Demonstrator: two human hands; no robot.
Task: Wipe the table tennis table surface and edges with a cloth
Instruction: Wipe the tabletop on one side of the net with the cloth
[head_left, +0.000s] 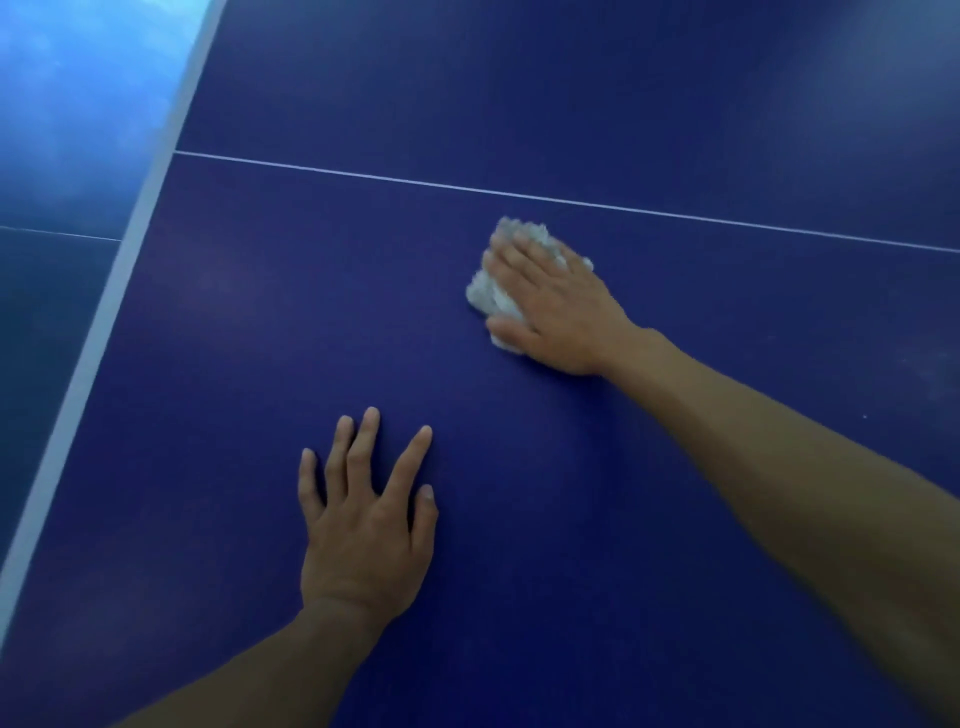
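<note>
The dark blue table tennis table (260, 338) fills most of the view. A crumpled white cloth (485, 296) lies on it just below the thin white centre line (363, 174). My right hand (550, 306) lies flat on top of the cloth with straight fingers, pressing it onto the surface; most of the cloth is hidden under the hand. My left hand (369, 514) rests flat on the bare table nearer to me, fingers spread, holding nothing.
The table's white edge stripe (104, 332) runs diagonally along the left side. Beyond it lies a glossy blue floor (62, 130) with light reflections. The table surface stretches away to the right and beyond the centre line.
</note>
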